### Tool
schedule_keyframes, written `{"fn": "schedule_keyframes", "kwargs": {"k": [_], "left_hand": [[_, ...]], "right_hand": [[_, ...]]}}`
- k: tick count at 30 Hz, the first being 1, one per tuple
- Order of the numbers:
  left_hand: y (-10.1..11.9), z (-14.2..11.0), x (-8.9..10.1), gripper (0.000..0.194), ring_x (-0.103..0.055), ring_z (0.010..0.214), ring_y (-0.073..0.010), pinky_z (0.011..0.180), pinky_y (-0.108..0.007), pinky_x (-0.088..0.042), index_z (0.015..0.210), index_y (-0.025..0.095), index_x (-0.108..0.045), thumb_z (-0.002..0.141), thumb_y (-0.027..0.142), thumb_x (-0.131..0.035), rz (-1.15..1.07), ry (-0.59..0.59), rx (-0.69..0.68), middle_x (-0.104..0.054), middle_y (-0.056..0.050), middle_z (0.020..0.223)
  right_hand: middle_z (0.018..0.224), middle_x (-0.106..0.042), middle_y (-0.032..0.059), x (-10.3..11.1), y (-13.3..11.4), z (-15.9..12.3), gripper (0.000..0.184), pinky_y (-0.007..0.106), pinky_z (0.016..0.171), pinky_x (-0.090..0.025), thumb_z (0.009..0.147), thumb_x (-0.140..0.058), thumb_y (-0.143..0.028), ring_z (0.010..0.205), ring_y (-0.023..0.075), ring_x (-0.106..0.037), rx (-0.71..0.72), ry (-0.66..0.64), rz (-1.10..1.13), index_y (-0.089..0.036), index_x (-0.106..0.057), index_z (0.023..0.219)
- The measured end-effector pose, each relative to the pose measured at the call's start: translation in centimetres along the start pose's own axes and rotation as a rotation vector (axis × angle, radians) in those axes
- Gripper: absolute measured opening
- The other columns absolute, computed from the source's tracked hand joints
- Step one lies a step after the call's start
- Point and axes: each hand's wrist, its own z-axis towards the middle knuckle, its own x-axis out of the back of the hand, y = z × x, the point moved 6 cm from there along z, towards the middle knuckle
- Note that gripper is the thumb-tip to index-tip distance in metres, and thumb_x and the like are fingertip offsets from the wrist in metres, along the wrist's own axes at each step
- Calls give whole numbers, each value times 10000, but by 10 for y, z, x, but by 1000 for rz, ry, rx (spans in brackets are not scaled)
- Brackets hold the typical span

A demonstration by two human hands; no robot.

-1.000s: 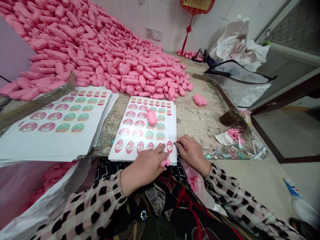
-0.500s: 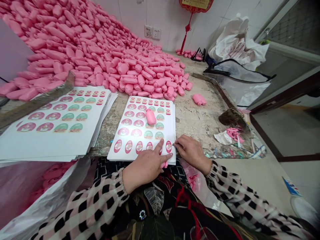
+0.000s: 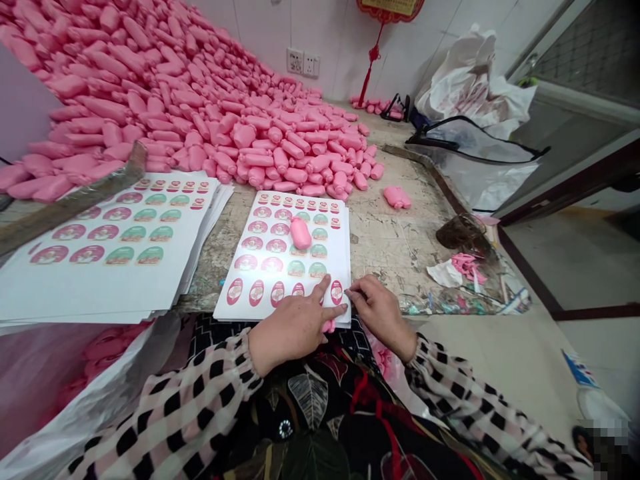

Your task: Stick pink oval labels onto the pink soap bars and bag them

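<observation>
A white sheet of stickers (image 3: 233, 280) lies at the table's front edge, with rows of round-topped pink and green labels and oval ones along the bottom. My left hand (image 3: 295, 327) rests on its lower part, two fingers stretched apart around the right-hand oval sticker (image 3: 337, 292). Under that palm, part of a small pink bottle (image 3: 329, 326) shows, tucked in the curled fingers. My right hand (image 3: 380, 307) pinches at the sheet's right edge beside the oval; a tiny dark tip pokes from the fingers, too small to name. Another pink bottle (image 3: 301, 233) lies on the sheet.
A huge heap of pink bottles (image 3: 200, 100) covers the table's back left. More sticker sheets (image 3: 100, 287) lie at left under a worn bar (image 3: 75, 207). One bottle (image 3: 397, 197) sits alone at right, near pink scraps (image 3: 467, 267) and a clear bag (image 3: 480, 160).
Both hands keep nearly the same pose at the lower right oval sticker. The view has shifted slightly, and a pixelated patch now appears at the lower right corner.
</observation>
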Motion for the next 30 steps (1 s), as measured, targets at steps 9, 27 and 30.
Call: {"fn": "schedule_keyframes", "kwargs": {"k": [9,27,30], "left_hand": [[1,-2,-1,643,-599,968,-325,752,-450,-478,1351,364,-395,752,305,-621,29,29,-14,-107,-142,1520],[0,-2,-3,614,-599,960,-322,740,-450,-476,1358,401,-370,780,330,-566,19,19,-3,-71,-103,1531],[0,-1,-3,616,-595,974,-326,756,-454,-471,1359,401,-368,779,332,-565,9,14,-5,-54,-102,1532]], "right_hand": [[849,-581,15,-4,2,9,136,259,706,-388,878,-478,-302,806,157,-556,-49,25,-47,-220,-574,828],[852,-597,-3,5,-2,13,150,247,643,-353,879,-481,-329,784,139,-558,-38,-116,-140,-234,-588,834],[845,-595,-8,7,-3,12,143,241,643,-353,875,-491,-326,784,132,-557,-17,-136,-139,-230,-587,832]]}}
